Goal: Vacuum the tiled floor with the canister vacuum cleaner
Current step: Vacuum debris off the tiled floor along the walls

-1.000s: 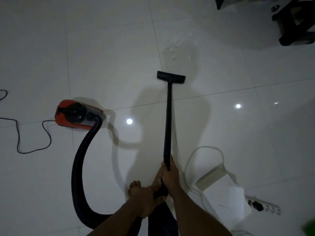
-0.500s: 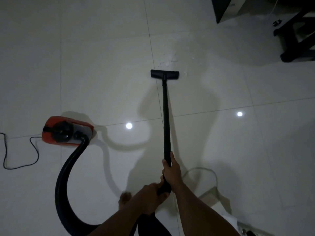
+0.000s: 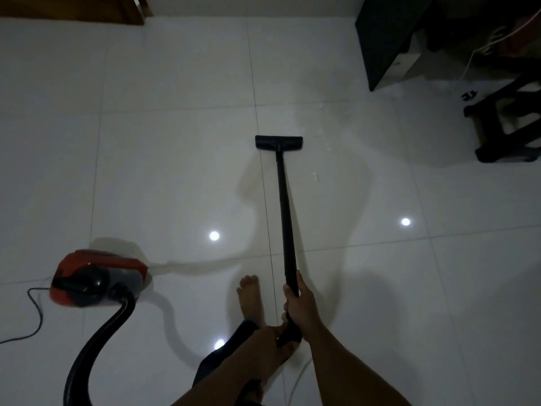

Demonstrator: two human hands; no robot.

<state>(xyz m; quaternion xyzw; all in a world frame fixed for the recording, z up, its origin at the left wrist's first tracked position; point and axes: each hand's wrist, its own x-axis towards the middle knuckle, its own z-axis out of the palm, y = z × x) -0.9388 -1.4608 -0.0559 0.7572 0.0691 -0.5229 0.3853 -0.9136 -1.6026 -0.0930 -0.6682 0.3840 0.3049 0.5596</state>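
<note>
Two grips on one wand (image 3: pixel 285 206), both closed around it: right grip (image 3: pixel 301 303) is higher, fingers wrapped round the tube; left grip (image 3: pixel 275 344) is just below, curled round the wand's near end, lower centre of frame.

Step, as I read it: mid-stroke on the tiled floor (image 3: pixel 146 142). The floor nozzle (image 3: pixel 278 142) sits flat on the tile at frame centre, just right of a grout line.

Next move, my judgement: swing the nozzle right and forward. Pale specks lie just right of it (image 3: pixel 315 175) and further up (image 3: pixel 322 106). Keep the nozzle flat and watch for hose drag.

Canister vacuum (image 3: pixel 96 279), red and black, sits lower left, well apart from the nozzle. Its hose (image 3: pixel 96 341) curves down out of frame.

Count:
- grips: 2
- wand: 1, nozzle: 1
- canister: 1, hose: 1
- power cord (image 3: pixel 35 312): 1, left edge
- specks: at least 3; too small to count exactly
- light reflections on tile: 3
- bare foot (image 3: pixel 249 294): 1 plainly in view
- dark cabinet (image 3: pixel 383 39): 1, upper right
- black stool (image 3: pixel 509 121): 1, right edge
</note>
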